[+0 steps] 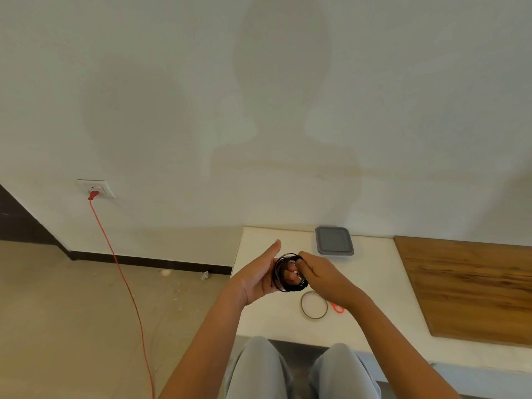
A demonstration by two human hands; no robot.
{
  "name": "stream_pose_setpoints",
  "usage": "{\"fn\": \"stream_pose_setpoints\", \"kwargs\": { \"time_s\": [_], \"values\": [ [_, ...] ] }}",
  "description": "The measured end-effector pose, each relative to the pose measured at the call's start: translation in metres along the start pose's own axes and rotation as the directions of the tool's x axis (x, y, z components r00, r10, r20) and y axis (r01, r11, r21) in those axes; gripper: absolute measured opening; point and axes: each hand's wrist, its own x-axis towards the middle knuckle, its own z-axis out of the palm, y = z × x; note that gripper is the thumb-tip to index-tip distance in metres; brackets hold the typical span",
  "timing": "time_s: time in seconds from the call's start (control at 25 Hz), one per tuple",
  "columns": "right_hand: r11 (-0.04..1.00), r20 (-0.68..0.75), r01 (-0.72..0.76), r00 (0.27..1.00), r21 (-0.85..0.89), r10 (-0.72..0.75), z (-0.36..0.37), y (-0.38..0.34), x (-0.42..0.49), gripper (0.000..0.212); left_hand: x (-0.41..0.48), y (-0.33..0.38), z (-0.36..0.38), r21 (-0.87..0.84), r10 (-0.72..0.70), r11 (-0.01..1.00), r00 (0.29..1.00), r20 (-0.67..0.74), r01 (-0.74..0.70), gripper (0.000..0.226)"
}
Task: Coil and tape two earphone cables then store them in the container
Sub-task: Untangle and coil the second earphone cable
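Note:
A black earphone cable (288, 287) is wound in loops around the fingers of my left hand (260, 276), held above the white table (267, 315). My right hand (319, 275) pinches the top of the coil with thumb and fingers. A roll of clear tape (314, 305) lies flat on the table just below my right wrist. The grey lidded container (334, 241) sits at the table's back edge by the wall, lid on. No second earphone cable is visible.
A small red object (337, 308) lies right of the tape roll. A wooden board (472, 286) covers the table's right side. A red cord (121, 272) runs from a wall socket (96, 188) down across the floor on the left. My knees (302, 370) are under the table edge.

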Motion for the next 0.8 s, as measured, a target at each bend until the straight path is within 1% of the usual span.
{"fn": "stream_pose_setpoints", "kwargs": {
  "time_s": [0.08, 0.12, 0.2, 0.32, 0.44, 0.52, 0.6, 0.68, 0.8],
  "values": [
    [0.996, -0.002, 0.025, 1.0, -0.083, -0.025, 0.001, 0.001, 0.002, 0.028, 0.002, 0.001, 0.003, 0.077, 0.024, 0.997, 1.0, -0.018, -0.023, 0.045],
    [0.997, -0.017, 0.02, 1.0, -0.07, -0.021, 0.001, 0.001, 0.003, 0.028, 0.003, 0.0, 0.004, 0.081, 0.054, 0.995, 0.998, -0.012, -0.053, 0.039],
    [0.999, -0.042, -0.002, 0.999, 0.038, 0.004, 0.002, 0.001, 0.003, 0.027, 0.005, -0.003, 0.008, 0.015, 0.112, 0.994, 0.994, -0.003, -0.112, 0.036],
    [0.967, -0.037, -0.049, 0.998, 0.251, 0.06, 0.006, 0.002, 0.002, 0.025, 0.009, -0.011, 0.01, -0.175, 0.148, 0.973, 0.989, -0.015, -0.148, 0.039],
    [0.87, 0.011, -0.121, 0.991, 0.478, 0.131, 0.01, 0.006, 0.002, 0.028, 0.014, -0.021, 0.012, -0.347, 0.194, 0.918, 0.981, -0.026, -0.191, 0.043],
    [0.812, 0.027, -0.17, 0.982, 0.559, 0.188, 0.013, 0.007, 0.001, 0.03, 0.017, -0.027, 0.012, -0.405, 0.222, 0.888, 0.974, -0.033, -0.217, 0.039],
    [0.772, 0.04, -0.212, 0.971, 0.6, 0.236, 0.019, 0.007, 0.001, 0.03, 0.022, -0.032, 0.011, -0.373, 0.24, 0.895, 0.969, -0.06, -0.244, 0.032],
    [0.759, 0.055, -0.246, 0.962, 0.602, 0.269, 0.029, 0.009, 0.001, 0.029, 0.029, -0.037, 0.008, -0.309, 0.22, 0.92, 0.97, -0.098, -0.24, 0.029],
    [0.736, 0.13, -0.312, 0.947, 0.601, 0.295, 0.044, 0.026, 0.004, 0.028, 0.039, -0.047, 0.0, -0.251, 0.129, 0.954, 0.981, -0.143, -0.162, 0.027]
  ]
}}
